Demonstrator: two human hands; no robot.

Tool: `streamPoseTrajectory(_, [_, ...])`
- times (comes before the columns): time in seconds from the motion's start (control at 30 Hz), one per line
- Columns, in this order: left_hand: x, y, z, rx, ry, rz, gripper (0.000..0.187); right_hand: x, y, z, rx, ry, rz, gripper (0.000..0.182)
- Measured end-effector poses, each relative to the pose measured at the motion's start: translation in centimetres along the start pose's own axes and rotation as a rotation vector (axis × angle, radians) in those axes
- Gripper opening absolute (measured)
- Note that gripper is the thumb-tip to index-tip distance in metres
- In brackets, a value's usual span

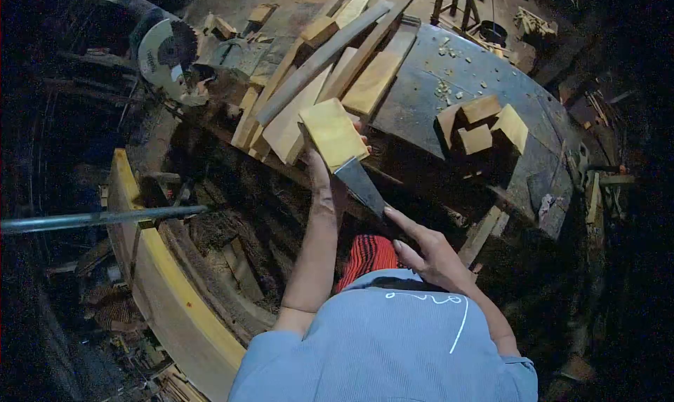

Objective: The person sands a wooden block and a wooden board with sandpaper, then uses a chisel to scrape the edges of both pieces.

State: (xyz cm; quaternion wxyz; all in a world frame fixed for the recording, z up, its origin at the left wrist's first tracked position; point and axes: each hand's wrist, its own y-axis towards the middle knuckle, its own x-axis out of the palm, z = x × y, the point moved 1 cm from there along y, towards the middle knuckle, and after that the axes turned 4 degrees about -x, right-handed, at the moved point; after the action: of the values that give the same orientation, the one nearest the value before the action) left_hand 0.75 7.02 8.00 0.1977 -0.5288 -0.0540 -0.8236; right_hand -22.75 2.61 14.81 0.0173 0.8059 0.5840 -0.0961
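My left hand [317,169] grips a pale yellow wooden block [331,130] from beneath, its fingertips curling round the right side. Against the block's lower edge lies the bright tip of a broad, dark-bladed chisel [363,191]. My right hand [437,253] is closed at the chisel's near end, with a finger stretched along it. The handle itself is mostly hidden in shadow and behind that hand.
Beyond my hands, a workbench [414,114] carries several wooden boards [382,72], cut wood blocks [477,137] and shavings [444,90]. A circular saw blade [163,51] stands back left. A large curved timber [168,276] and a metal bar [98,219] lie left.
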Motion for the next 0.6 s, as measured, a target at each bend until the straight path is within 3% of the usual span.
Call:
streamPoseTrajectory(0.07, [1.6,0.4,-0.9,0.098,0.226,0.304,0.068,-0.3,-0.1,-0.1,0.03,0.007,-0.009,0.05])
streamPoseTrajectory(0.2, [2.2,0.6,-1.7,0.108,0.271,0.224,0.071,-0.6,0.5,-0.4,0.034,0.005,0.014,0.05])
streamPoseTrajectory(0.37, [2.1,0.3,-2.6,-0.094,0.219,0.161,0.073,-1.3,1.7,-1.0,0.147,0.112,0.063,0.052])
streamPoseTrajectory(0.5, [2.0,0.5,-2.1,0.1,0.406,0.215,0.073,-0.1,1.3,0.5,0.025,0.031,0.061,0.051])
streamPoseTrajectory(0.6, [1.6,-0.9,-3.3,-0.007,0.421,0.141,0.074,-0.7,2.1,-0.1,0.01,0.047,0.089,0.05])
